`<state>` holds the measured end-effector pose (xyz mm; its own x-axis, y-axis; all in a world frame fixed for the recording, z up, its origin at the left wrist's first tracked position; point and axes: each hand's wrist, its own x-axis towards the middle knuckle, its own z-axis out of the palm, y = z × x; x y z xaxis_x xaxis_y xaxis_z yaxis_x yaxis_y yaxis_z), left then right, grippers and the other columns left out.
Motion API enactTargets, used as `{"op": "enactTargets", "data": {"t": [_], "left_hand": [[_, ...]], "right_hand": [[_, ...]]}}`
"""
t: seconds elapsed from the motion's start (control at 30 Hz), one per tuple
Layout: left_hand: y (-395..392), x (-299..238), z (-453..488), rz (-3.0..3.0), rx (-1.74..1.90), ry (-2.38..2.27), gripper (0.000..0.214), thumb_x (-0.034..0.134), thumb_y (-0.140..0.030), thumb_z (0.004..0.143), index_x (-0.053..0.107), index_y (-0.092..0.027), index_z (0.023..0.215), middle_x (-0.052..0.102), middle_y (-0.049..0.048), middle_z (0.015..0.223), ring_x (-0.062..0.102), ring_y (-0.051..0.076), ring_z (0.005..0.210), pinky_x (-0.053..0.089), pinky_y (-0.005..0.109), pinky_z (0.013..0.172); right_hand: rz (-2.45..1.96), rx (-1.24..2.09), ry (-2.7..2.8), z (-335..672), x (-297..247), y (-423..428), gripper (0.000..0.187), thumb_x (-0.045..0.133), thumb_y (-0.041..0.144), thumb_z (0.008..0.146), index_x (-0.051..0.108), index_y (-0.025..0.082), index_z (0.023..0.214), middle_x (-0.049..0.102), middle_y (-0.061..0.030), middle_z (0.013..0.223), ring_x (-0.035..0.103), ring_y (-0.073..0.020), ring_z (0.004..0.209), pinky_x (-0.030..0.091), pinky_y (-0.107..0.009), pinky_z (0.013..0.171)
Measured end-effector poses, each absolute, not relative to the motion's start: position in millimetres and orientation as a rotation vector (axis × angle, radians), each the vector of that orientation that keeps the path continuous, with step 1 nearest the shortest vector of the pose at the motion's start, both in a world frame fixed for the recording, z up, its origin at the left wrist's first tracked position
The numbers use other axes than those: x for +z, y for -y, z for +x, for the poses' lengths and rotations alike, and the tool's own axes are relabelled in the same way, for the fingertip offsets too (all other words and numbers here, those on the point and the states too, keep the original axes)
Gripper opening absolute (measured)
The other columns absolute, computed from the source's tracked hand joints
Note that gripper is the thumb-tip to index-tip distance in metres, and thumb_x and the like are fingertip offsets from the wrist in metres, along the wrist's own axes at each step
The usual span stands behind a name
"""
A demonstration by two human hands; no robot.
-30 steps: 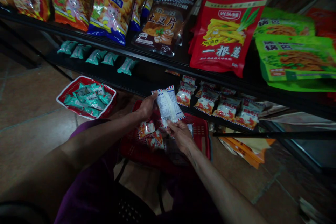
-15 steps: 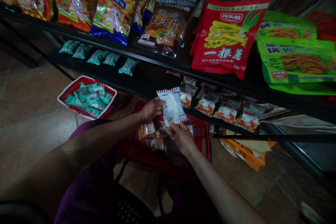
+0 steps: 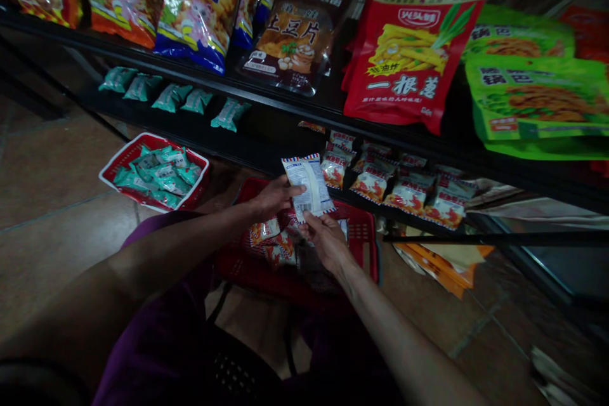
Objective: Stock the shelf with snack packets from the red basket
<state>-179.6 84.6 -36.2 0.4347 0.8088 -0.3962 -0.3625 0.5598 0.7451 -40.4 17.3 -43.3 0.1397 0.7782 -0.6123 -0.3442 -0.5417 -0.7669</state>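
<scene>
Between my hands is a small snack packet [image 3: 311, 187], its white printed back with a barcode facing me and its ends striped red and blue. My left hand [image 3: 277, 196] grips its left side, the thumb lying over the back. The fingers of my right hand [image 3: 327, 238] pinch its lower edge. Below them stands a red basket [image 3: 366, 241] holding several orange-and-white snack packets [image 3: 278, 246]; my right hand and forearm hide part of its contents. More packets of that orange-and-white kind [image 3: 373, 181] stand in rows on the low shelf, just right of the held one.
Teal packets fill a red basket with a white rim [image 3: 107, 181] on the tiled floor at left. Several teal packets [image 3: 174, 97] line the lower black shelf [image 3: 271, 139]. Large snack bags, including a red bag [image 3: 413, 57], stand above. Orange packaging [image 3: 438, 263] lies under the shelf.
My left thumb has moved further onto the back of the packet, which both hands still hold. The whole view has shifted slightly, with the shelves sitting a little higher in the picture.
</scene>
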Motion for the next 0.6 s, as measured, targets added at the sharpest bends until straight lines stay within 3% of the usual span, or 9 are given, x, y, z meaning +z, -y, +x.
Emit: {"op": "enactTargets", "data": {"t": [0.2, 0.37, 0.5, 0.6], "left_hand": [[-79.2, -36.2, -174.0, 0.494, 0.809, -0.891, 0.021, 0.066, -0.019, 0.071, 0.059, -0.015, 0.090, 0.066, 0.0076, 0.092, 0.062, 0.016, 0.080, 0.047, 0.030, 0.077], [-95.3, -30.3, -177.4, 0.423, 0.937, -0.898, 0.027, 0.070, -0.025, 0.068, 0.060, -0.015, 0.090, 0.065, 0.0052, 0.085, 0.059, 0.014, 0.072, 0.047, 0.027, 0.068], [-120.6, -22.0, -197.6, 0.469, 1.095, -1.025, 0.037, 0.074, -0.023, 0.064, 0.061, -0.016, 0.097, 0.065, 0.0030, 0.085, 0.059, 0.012, 0.070, 0.047, 0.027, 0.071], [-129.0, -16.7, -211.7, 0.645, 0.990, -1.052, 0.034, 0.076, -0.023, 0.062, 0.064, -0.016, 0.094, 0.067, 0.0045, 0.088, 0.060, 0.014, 0.073, 0.047, 0.030, 0.073]], "right_hand": [[-1.565, 1.519, 0.523, -42.0, -40.9, -16.1, 0.047, 0.084, 0.046, 0.043, 0.049, 0.019, 0.057, 0.060, 0.0038, 0.051, 0.053, -0.0082, 0.046, 0.043, -0.022, 0.050], [-1.638, 1.412, 0.694, -40.2, -45.6, -14.2, 0.048, 0.080, 0.054, 0.046, 0.045, 0.021, 0.054, 0.059, 0.0034, 0.049, 0.055, -0.0113, 0.048, 0.044, -0.025, 0.053], [-1.698, 1.352, 0.812, -36.9, -44.6, -14.2, 0.050, 0.076, 0.059, 0.047, 0.044, 0.022, 0.053, 0.058, 0.0039, 0.047, 0.055, -0.0138, 0.049, 0.042, -0.027, 0.053], [-1.753, 1.321, 0.856, -34.2, -42.6, -14.8, 0.050, 0.075, 0.061, 0.046, 0.044, 0.022, 0.051, 0.058, 0.0032, 0.046, 0.053, -0.0136, 0.048, 0.039, -0.026, 0.052]]}}
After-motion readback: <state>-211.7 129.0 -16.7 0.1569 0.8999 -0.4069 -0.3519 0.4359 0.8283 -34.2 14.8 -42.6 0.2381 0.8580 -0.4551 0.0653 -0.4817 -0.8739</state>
